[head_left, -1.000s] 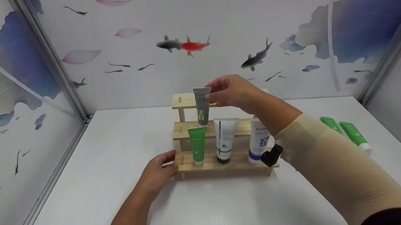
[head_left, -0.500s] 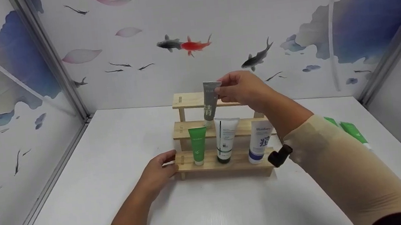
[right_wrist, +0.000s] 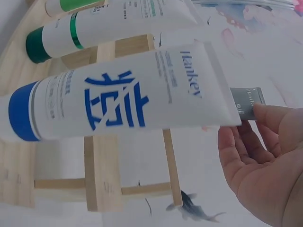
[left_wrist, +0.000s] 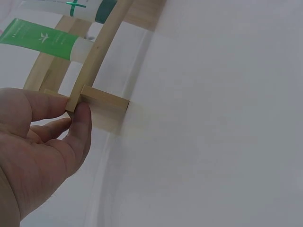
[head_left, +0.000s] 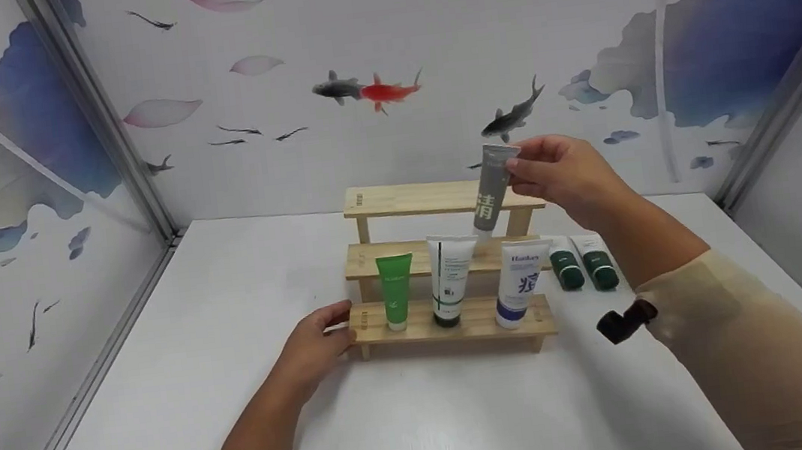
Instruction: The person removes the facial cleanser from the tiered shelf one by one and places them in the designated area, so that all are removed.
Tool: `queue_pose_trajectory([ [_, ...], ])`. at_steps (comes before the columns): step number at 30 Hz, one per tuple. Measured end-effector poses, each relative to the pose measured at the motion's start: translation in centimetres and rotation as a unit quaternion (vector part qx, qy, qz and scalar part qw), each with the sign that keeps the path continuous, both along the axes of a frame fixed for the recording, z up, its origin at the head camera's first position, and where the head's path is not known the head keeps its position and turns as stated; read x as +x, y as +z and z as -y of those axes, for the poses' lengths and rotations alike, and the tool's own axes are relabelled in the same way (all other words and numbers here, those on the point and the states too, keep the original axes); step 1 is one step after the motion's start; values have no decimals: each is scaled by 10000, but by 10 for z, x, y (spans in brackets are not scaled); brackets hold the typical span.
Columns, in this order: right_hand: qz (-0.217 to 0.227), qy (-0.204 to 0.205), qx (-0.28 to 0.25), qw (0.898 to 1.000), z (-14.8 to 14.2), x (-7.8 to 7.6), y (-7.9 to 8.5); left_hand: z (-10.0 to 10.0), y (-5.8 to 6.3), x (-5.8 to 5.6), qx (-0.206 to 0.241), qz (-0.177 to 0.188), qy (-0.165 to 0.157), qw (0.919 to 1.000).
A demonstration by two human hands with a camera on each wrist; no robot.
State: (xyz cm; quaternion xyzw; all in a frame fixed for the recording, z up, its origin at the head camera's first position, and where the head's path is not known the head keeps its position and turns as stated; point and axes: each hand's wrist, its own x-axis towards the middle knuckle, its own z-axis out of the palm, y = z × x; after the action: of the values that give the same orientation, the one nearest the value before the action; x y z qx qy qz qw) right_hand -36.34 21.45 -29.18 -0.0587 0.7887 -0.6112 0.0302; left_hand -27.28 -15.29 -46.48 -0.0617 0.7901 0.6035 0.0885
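My right hand [head_left: 569, 175] pinches a grey squeeze tube [head_left: 492, 192] near its flat top end. The tube leans, cap downward, close over the right part of the middle tier. In the right wrist view most of the grey tube [right_wrist: 247, 101] is hidden behind a white tube with a blue cap [right_wrist: 142, 94]. My left hand [head_left: 316, 344] grips the left end of the lowest tier of a three-tier wooden display rack [head_left: 413, 197]. On that tier stand a green tube [head_left: 397, 289], a white tube with a dark green cap [head_left: 452, 272] and the blue-capped one.
Two white tubes with dark green caps, a left one [head_left: 566, 266] and a right one [head_left: 600, 266], lie on the white table [head_left: 431, 425] right of the rack, near my right forearm. Printed panels [head_left: 229, 176] wall in the table.
My right hand has carried the grey tube rightward along the middle tier, from behind the green tube. Dark-capped tubes came into view; green ones at the right are now hidden. My left hand stayed put.
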Motion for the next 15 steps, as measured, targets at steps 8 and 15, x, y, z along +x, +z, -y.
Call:
queue_pose_trajectory([
  [8, -36, -387, -540, 9978, -41, 11, -16, -1, 1, 1, -53, -31, 20, 10000],
  [15, -10, -597, -800, 9950, -70, 25, -26, -1, 2, 1, -31, -14, -14, 10000],
])
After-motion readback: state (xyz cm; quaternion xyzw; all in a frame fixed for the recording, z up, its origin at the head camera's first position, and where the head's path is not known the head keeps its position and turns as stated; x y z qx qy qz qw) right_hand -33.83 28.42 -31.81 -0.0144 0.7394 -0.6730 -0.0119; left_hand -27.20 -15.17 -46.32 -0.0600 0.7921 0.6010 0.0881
